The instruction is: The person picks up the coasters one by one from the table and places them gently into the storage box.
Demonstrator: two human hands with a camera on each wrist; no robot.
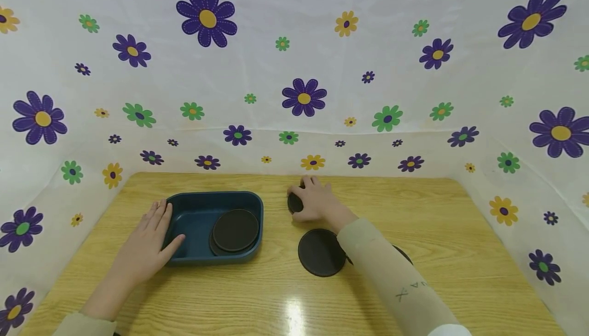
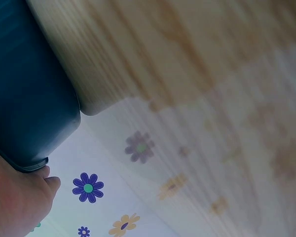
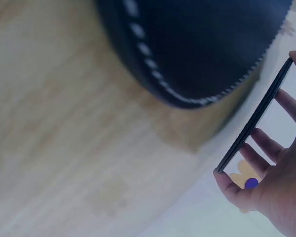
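Note:
A black round coaster (image 3: 256, 116) with a stitched edge is held by its rim in my right hand (image 1: 317, 200). The right wrist view shows it tilted and edge-on, thumb at one end and fingers along the other side. In the head view the hand hides most of this coaster. My left hand (image 1: 147, 241) rests on the left side of a dark blue bin (image 1: 216, 261), fingers straight along the rim and thumb over the inside. Two black coasters (image 1: 235, 230) lie overlapped in the bin's right part.
Another black coaster (image 1: 321, 252) lies flat on the wooden table (image 1: 257, 295), right of the bin. My right forearm partly covers a further black disc (image 1: 403, 253). A flowered white cloth (image 1: 257, 70) hangs behind the table and along both sides.

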